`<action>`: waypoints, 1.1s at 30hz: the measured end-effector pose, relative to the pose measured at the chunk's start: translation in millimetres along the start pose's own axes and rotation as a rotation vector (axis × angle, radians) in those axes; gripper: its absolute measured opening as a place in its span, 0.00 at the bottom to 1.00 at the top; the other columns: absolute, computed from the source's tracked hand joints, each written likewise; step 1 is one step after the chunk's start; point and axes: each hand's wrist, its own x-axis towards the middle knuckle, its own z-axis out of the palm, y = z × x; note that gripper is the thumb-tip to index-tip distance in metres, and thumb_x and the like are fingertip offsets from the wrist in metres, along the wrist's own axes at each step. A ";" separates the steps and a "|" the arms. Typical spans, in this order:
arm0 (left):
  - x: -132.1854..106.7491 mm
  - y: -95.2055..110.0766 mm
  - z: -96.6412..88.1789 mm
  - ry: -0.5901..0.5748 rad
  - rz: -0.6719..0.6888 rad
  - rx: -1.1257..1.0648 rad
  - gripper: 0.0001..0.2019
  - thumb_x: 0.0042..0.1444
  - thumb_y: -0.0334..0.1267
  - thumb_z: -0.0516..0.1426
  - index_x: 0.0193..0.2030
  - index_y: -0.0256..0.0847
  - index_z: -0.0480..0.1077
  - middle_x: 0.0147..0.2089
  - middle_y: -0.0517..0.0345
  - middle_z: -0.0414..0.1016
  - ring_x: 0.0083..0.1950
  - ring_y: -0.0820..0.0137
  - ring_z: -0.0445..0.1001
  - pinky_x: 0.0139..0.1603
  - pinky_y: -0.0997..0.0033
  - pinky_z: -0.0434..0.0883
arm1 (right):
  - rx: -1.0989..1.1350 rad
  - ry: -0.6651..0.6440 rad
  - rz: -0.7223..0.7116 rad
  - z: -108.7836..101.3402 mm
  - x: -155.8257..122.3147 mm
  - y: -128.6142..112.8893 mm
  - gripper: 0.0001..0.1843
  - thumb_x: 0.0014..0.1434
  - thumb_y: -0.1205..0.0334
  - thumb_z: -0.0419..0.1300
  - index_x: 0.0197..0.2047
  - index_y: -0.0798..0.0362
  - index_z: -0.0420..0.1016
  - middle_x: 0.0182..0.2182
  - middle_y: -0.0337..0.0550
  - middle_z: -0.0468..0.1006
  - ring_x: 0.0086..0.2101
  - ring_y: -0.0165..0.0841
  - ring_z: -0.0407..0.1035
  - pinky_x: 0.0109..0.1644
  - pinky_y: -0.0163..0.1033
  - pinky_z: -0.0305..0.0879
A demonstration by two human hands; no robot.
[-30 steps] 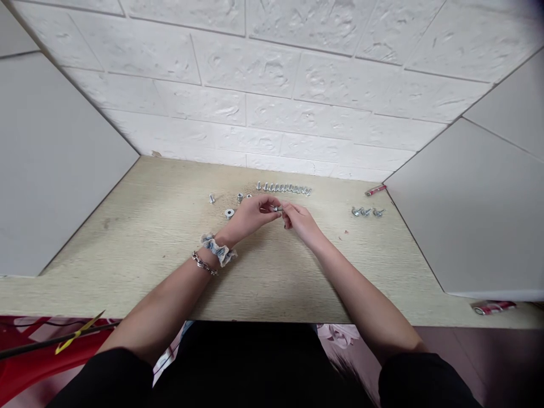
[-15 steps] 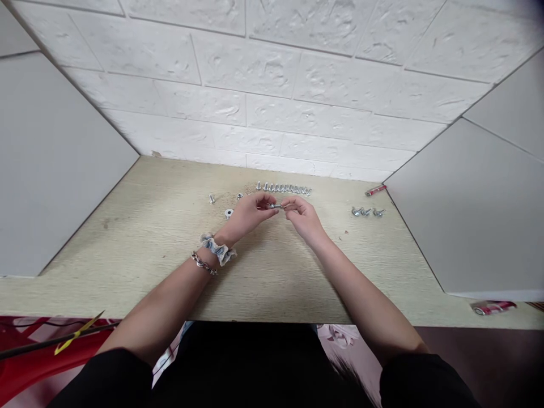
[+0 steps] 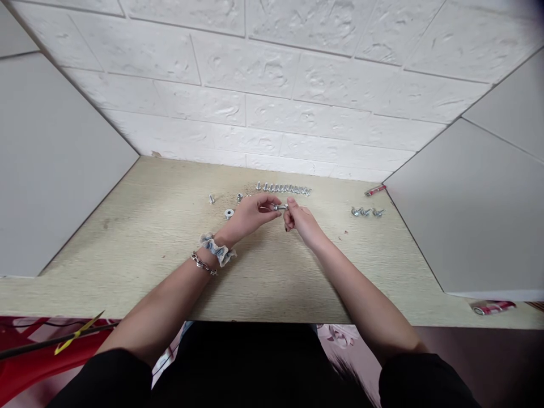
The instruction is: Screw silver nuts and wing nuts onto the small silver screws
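A small silver bolt (image 3: 280,207) lies level between my two hands, just above the table. Around its left end are the fingers and thumb of my left hand (image 3: 249,216). My right hand (image 3: 304,222) pinches its right end, thumb on top and the other fingers curled in. What sits on the bolt under the left fingers is partly hidden. Close to the left hand are a round washer-like piece (image 3: 229,213) and a small nut-like part (image 3: 240,197). One bolt (image 3: 211,199) stands farther left.
A row of several bolts (image 3: 284,188) stands along the wall side. At right are several wing-headed fasteners (image 3: 366,212). One red battery-like cylinder (image 3: 375,191) lies near the right panel (image 3: 476,209), another red cylinder (image 3: 494,307) at the front right. A white brick-patterned wall (image 3: 272,113) closes the back.
My right fingers have curled in, with the thumb moved onto the right end of the bolt. The left fingers have opened slightly around it, showing more of the bolt.
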 end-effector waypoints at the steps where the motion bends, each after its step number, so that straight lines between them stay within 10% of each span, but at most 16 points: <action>1: -0.3 0.1 0.1 -0.012 0.011 0.002 0.10 0.50 0.38 0.59 0.38 0.36 0.71 0.32 0.57 0.72 0.34 0.74 0.70 0.38 0.71 0.69 | 0.006 0.000 0.000 -0.2 0.5 0.7 0.35 0.50 0.30 0.45 0.12 0.53 0.57 0.10 0.35 0.54 0.15 0.25 0.55 0.24 0.34 0.56; 21: -0.1 7.3 -2.1 0.061 -0.028 0.044 0.12 0.48 0.43 0.60 0.35 0.36 0.72 0.31 0.57 0.73 0.32 0.73 0.70 0.35 0.71 0.69 | 0.168 0.048 -0.100 1.9 2.2 -3.6 0.12 0.42 0.59 0.59 0.33 0.52 0.66 0.23 0.32 0.69 0.24 0.24 0.63 0.31 0.34 0.60; 33: -0.4 6.8 -0.3 0.054 -0.051 0.007 0.11 0.47 0.41 0.61 0.34 0.36 0.71 0.31 0.57 0.72 0.32 0.74 0.68 0.35 0.72 0.67 | 0.071 0.105 -0.200 0.2 0.6 0.1 0.07 0.41 0.67 0.55 0.29 0.51 0.66 0.19 0.31 0.65 0.21 0.24 0.56 0.26 0.32 0.52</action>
